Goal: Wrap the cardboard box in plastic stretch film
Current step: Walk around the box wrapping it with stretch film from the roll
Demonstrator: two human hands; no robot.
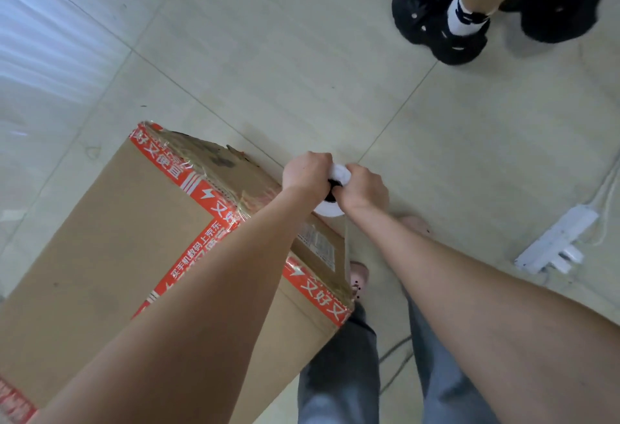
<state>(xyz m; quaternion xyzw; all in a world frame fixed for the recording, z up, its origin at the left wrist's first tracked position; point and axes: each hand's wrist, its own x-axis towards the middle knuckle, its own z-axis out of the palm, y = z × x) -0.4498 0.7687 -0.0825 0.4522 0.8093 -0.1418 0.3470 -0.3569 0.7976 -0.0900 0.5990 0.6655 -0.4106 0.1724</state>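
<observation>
A large cardboard box [110,242] with red printed tape along its edges stands on the tiled floor at lower left. Clear stretch film clings to its right side and top corner. A white roll of stretch film [330,210] hangs just off the box's right edge. My left hand [307,170] grips the bunched white top end of the roll. My right hand [364,188] grips it from the other side. A taut strip of film [347,239] runs down from the roll to the box's near corner.
Another person's legs in black shoes [439,20] stand at the upper right. A white power strip [557,242] with its cable lies on the floor at right. My own legs and feet [359,274] are beside the box. A dark cord [396,363] runs between my legs.
</observation>
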